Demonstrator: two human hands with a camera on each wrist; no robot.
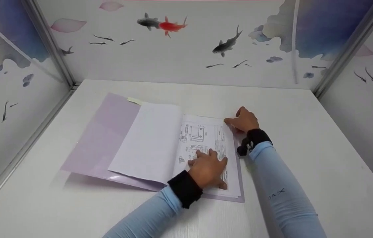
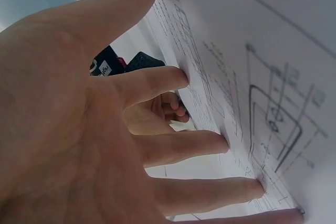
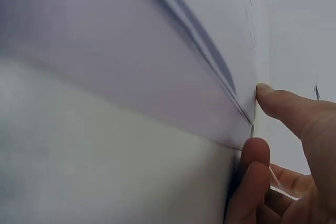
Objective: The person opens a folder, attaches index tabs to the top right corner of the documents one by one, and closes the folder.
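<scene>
Lilac folder [image 1: 95,142]: lay open on white tbl [image 1: 83,215], approx. ctr; near edge of its L cover raised a bit, w/ shadow under.
Blank sheet [image 1: 146,142]: lay over L cover, part overlapping; pale yellow tab [image 1: 134,100] stuck out by its top L corner.
Drawing pgs [image 1: 210,138]: sat on R side of folder, tech. line drawings + printed txt along R part; lilac edge showed below & to R.
L hand [image 1: 208,170]: on drawing pgs, lower half; fingers spread wide, nearly straight, tips touching paper, nothing gripped.
R hand [image 1: 244,120]: at top R corner of drawing pgs; thumb on pg side, other fingers curled in by the edge, pinching the corner w/ little gap.
Wrists: black band on L [image 1: 185,189], another on R [image 1: 259,138].
Sleeves: lt blue, L [image 1: 146,215] & R [image 1: 285,185]; dark lettering on R one.
Back panel [image 1: 179,62]: white, w/ printed grey fish, 1 red fish [image 1: 173,26], pink petals, blue-purple patch top R.
Frame: metal posts [image 1: 355,49] at back corners.
</scene>
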